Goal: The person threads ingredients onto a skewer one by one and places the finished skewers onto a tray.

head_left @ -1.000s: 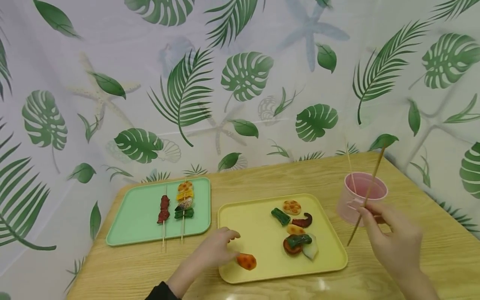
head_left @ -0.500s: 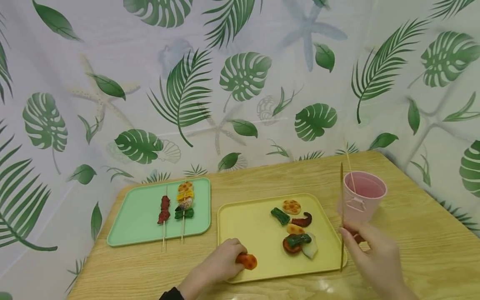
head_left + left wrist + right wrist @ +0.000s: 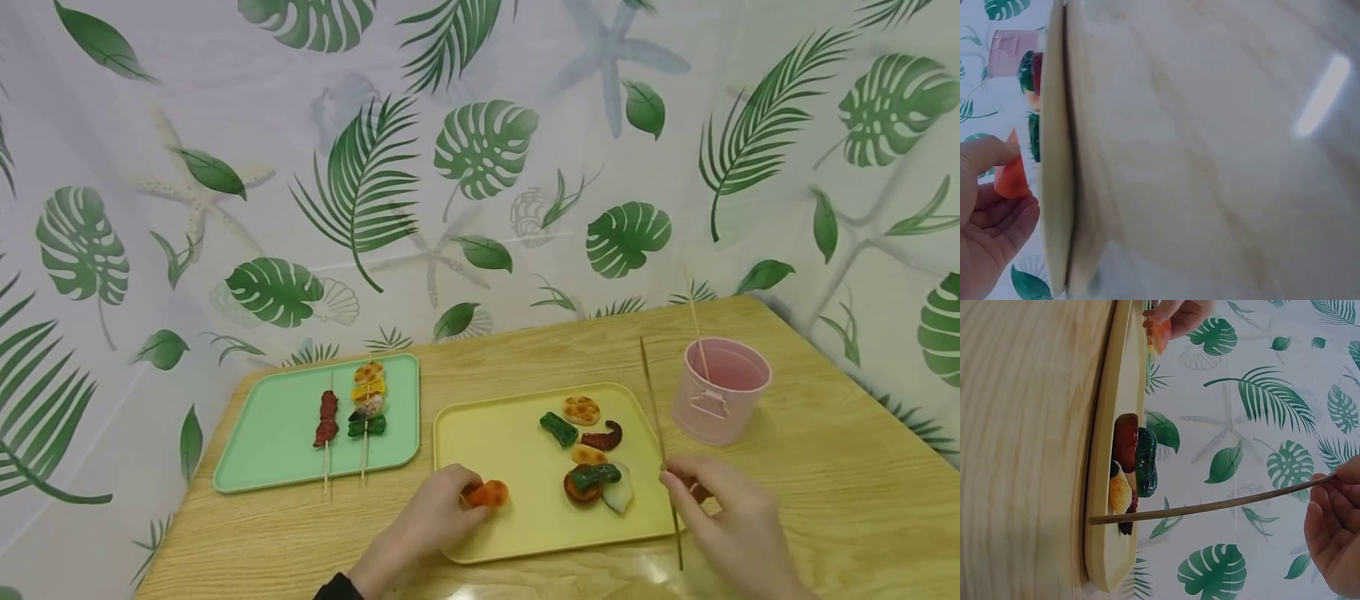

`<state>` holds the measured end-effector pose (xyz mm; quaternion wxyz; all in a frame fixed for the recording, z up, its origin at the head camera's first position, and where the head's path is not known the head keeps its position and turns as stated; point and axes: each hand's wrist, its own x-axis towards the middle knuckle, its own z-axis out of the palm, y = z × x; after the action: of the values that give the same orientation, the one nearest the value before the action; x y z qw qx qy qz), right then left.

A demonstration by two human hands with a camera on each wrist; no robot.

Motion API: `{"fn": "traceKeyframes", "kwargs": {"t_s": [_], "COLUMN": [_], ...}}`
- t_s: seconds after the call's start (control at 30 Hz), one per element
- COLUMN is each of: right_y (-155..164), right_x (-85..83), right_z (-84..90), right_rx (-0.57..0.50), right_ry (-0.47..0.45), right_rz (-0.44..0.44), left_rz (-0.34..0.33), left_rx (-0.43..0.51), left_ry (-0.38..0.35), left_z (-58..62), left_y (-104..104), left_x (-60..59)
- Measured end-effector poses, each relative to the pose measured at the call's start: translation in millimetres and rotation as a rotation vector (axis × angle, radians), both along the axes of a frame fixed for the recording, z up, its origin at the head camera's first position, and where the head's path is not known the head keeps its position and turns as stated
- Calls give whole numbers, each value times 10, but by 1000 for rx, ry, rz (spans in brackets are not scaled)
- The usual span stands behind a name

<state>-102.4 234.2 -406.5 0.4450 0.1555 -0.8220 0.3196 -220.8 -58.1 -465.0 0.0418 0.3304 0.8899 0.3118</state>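
Observation:
My left hand (image 3: 438, 517) pinches an orange-red slice of toy food (image 3: 492, 493) over the near left part of the yellow tray (image 3: 487, 433). In the left wrist view the slice (image 3: 1012, 172) shows between thumb and fingers, above the tray's edge. At the tray's right side my right hand (image 3: 731, 517) pinches a long brown skewer (image 3: 654, 408), slanting with its far end up and left. On the tray's right half lie two green pepper-like pieces (image 3: 558, 428), a grilled tan slice (image 3: 582, 409), a dark red curved piece (image 3: 604, 437), a brown round piece (image 3: 579, 493) and a white slice (image 3: 620, 493).
A mint-green tray (image 3: 270, 442) at the left holds a meat skewer (image 3: 327, 421) and a mixed skewer (image 3: 367, 407). Right of the yellow tray stands a pink bucket (image 3: 720, 404) with a thin pale stick (image 3: 697, 325) in it. A leaf-print cloth (image 3: 555, 92) hangs behind the table.
My left hand has closed its fingers on the orange-red slice and raised it slightly. My right hand has moved left from the bucket, and its skewer now tilts leftward at the top.

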Motion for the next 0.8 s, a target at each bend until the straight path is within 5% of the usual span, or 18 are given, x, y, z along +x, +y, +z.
{"fn": "traceKeyframes", "kwargs": {"t_s": [0.23, 0.43, 0.8], "right_y": [-85, -167, -345], "right_x": [38, 30, 43], "right_z": [-10, -80, -171], "right_rx": [38, 12, 5], "right_ry": [-54, -28, -158], "right_rz": [19, 73, 47], "left_rz": [143, 265, 224], "left_rx": [269, 573, 736], "left_ry": [-149, -472, -729], "left_z": [149, 293, 357], "left_y": [-54, -55, -59], "left_x": [-11, 10, 21]}}
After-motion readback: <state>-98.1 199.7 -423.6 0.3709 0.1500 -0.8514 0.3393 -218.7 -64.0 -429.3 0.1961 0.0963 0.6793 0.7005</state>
